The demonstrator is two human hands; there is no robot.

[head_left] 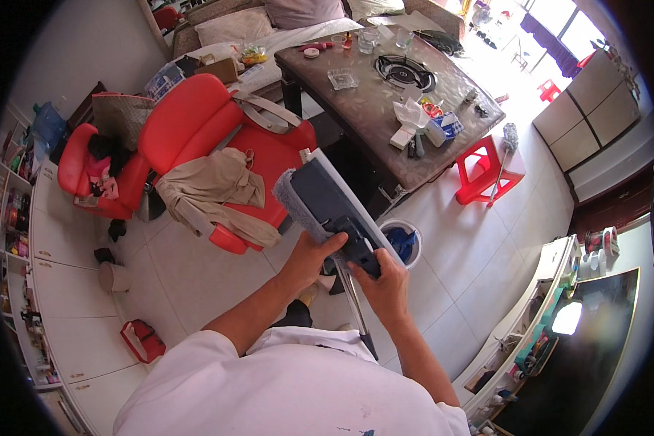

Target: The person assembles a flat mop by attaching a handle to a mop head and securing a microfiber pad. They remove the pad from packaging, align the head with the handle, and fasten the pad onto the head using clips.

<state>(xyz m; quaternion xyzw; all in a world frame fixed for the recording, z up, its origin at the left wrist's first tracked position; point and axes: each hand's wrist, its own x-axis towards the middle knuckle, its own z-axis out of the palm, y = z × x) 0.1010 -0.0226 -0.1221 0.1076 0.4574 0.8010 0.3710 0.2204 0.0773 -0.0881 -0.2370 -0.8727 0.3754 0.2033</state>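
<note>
A flat mop head (325,198) with a dark plate, a pale edge and a grey fluffy pad is held up in front of my body. My left hand (318,254) grips its lower left side, the thumb lying on the plate by the joint. On the other side my right hand (382,286) is closed around the lower end of the plate. The metal mop pole (354,304) runs down from the joint between my hands toward my shirt. How the fingers lie underneath is hidden.
A red armchair (189,120) with beige trousers (214,187) over it stands left. Ahead is a low table (312,76) with a gas burner (405,73). Behind the mop sits a bin (412,254). A duster (510,138) leans on a red stool (479,174). A red bag (144,340) lies lower left.
</note>
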